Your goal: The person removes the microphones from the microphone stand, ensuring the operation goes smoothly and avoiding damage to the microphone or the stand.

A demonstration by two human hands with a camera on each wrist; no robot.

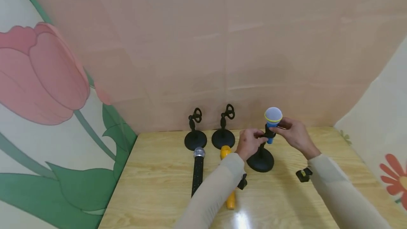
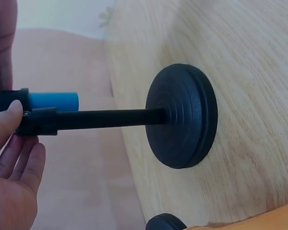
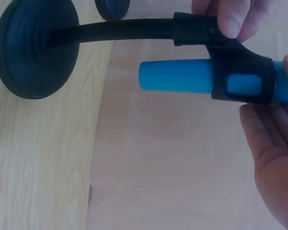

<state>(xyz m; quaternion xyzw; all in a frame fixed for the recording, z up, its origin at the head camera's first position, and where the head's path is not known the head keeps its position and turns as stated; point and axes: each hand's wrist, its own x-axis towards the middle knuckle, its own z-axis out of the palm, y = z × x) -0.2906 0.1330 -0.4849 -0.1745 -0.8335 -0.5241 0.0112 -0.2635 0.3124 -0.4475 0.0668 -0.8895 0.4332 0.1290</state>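
Note:
A toy microphone [image 1: 273, 116] with a pale head, yellow ring and blue handle stands nearly upright in the clip of a black desk stand [image 1: 260, 160]. In the right wrist view, its blue handle [image 3: 175, 75] passes through the black clip [image 3: 242, 91] and sticks out below. My left hand [image 1: 249, 143] pinches the stand at the joint just under the clip. With thumb and fingers on either side, my right hand [image 1: 295, 135] holds the microphone's handle just above the clip. The stand's round base [image 2: 182, 116] rests on the table.
Two more black stands [image 1: 195, 140] [image 1: 223, 139] with ring-like clips stand at the table's back edge. A black microphone [image 1: 198, 169] with a silver head and a yellow-orange microphone [image 1: 231, 200] lie in front of them, partly behind my left arm. A pinkish sheet [image 1: 190, 63] hangs behind.

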